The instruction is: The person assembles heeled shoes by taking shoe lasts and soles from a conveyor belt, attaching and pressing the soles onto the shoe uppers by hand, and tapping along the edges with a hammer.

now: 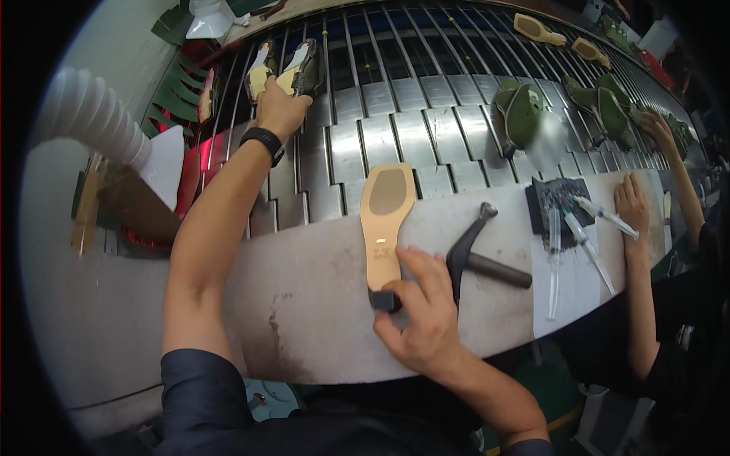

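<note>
My left hand [283,110] reaches far out over the rollers, its fingers closed at the near ends of a pair of green shoes lying upside down. The right green shoe [298,70] lies under my fingers and the left green shoe [259,67] beside it; both show pale yellow undersides. Close to me, a tan shoe sole [388,247] with a grey-brown forefoot patch lies on the table. At its near end is a dark heel block [382,301], which my right hand [424,311] pinches between thumb and fingers.
Right of my hand lies a hammer [471,235] beside a dark rod-like handle [499,270]. Several syringes [585,247] rest on white paper and a black-smeared pad. A co-worker's hand [630,199] rests nearby. Green shoes [521,114] stand on the conveyor [380,144]. A white hose [99,110] hangs left.
</note>
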A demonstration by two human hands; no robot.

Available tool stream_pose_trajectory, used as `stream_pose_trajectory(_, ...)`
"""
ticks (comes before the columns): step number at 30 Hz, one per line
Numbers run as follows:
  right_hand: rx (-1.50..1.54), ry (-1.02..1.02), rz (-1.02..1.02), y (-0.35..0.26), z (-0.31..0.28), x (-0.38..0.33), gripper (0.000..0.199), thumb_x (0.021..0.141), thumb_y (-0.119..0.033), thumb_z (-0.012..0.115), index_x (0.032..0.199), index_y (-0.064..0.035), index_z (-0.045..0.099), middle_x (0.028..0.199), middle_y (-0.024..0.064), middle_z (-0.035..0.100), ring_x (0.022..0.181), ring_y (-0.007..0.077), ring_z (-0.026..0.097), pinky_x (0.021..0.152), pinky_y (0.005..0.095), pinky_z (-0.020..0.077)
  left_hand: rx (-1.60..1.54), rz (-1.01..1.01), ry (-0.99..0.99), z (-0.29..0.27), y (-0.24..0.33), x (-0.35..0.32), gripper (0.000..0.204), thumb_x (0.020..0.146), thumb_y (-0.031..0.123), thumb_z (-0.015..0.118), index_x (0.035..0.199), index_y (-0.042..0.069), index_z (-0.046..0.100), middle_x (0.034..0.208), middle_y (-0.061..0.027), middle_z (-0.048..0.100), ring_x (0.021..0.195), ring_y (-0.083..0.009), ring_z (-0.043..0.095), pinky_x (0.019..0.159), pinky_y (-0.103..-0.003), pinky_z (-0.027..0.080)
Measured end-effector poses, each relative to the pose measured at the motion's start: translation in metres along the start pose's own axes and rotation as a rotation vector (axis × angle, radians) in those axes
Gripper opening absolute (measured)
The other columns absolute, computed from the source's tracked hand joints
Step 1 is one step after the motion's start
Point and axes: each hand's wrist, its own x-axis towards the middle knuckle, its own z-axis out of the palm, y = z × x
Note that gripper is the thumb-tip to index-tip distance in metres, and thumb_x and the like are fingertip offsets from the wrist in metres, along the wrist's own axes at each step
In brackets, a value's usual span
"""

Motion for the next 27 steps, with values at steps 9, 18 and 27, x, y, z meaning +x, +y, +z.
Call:
stream_pose_trajectory(9,0.223,0.015,0.075,0.008,-0.048,-0.023,0.043,0.085,-0.019,0.080,0.118,0.0044,0.068,0.141,0.0297,0.061,0.130,0.0422,0.061,0.111,0.0465,0.0459,-0.054,0.380,0.098,-0.173,-0.003,-0.293,0.090,0.074,0.012,0.089,0.152,-0.002,0.047,0.142,-0.0224,0.057,0.126,-0.0385,0.060,0.109,-0.043,0.047)
stream_pose_trajectory(18,0.550,-0.065,0.452,-0.011,0.008,0.014,0.052,0.108,-0.044,0.059,0.074,-0.0040,0.064,0.056,0.0000,0.054,0.046,0.0073,0.046,0.044,0.0237,0.0348,-0.351,0.080,-0.220,-0.236,-0.062,-0.401,0.073,0.081,0.002,0.085,0.147,0.001,0.054,0.123,-0.0185,0.067,0.111,-0.0288,0.068,0.100,-0.038,0.053)
stream_pose_trajectory(27,0.406,0.001,0.526,-0.009,0.012,0.017,0.049,0.101,-0.039,0.069,0.071,-0.0011,0.063,0.071,0.0054,0.063,0.066,0.0131,0.058,0.062,0.0304,0.0469,-0.860,0.193,0.019,-0.278,0.000,-0.349,0.042,0.094,0.007,0.077,0.132,-0.003,0.064,0.117,-0.0090,0.071,0.106,-0.0155,0.068,0.097,-0.030,0.054)
